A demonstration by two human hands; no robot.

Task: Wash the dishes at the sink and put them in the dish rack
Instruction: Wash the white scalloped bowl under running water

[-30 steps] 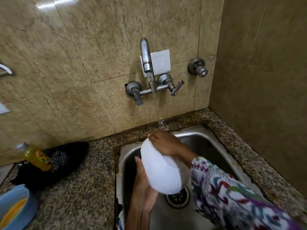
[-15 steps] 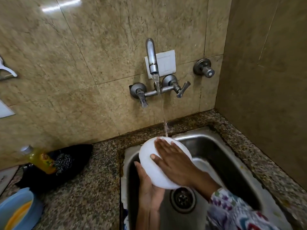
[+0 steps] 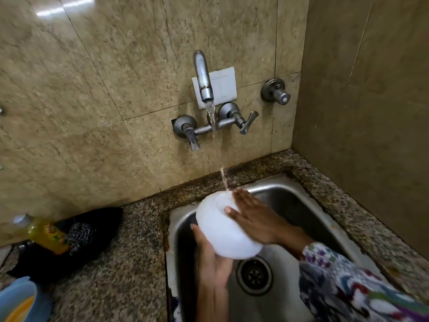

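The bowl (image 3: 226, 231), white and turned underside up, is held over the sink (image 3: 290, 201) below the running tap (image 3: 204, 77); the stream lands on its upper edge. We judge the task to be at the rinsing step for this one item. No dish rack appears in view, so we cannot confirm any finished dishes, and transfer to the rack remains to be done.

We order the scene by size. The speckled stone surface (image 3: 130, 240) surrounds the steel sink. On it, to the left, lie a black cloth (image 3: 92, 219) and a yellow bottle (image 3: 46, 233), with a blue container (image 3: 18, 298) at the lower left corner.

Our left hand (image 3: 212, 259) supports the bowl from beneath, its fingers curled up around the left side. Our right hand (image 3: 253, 219) lies flat on the bowl, its fingers straight and pressing the wet surface, gripping nothing. We see no foam on the bowl, which suggests rinsing is near its end.
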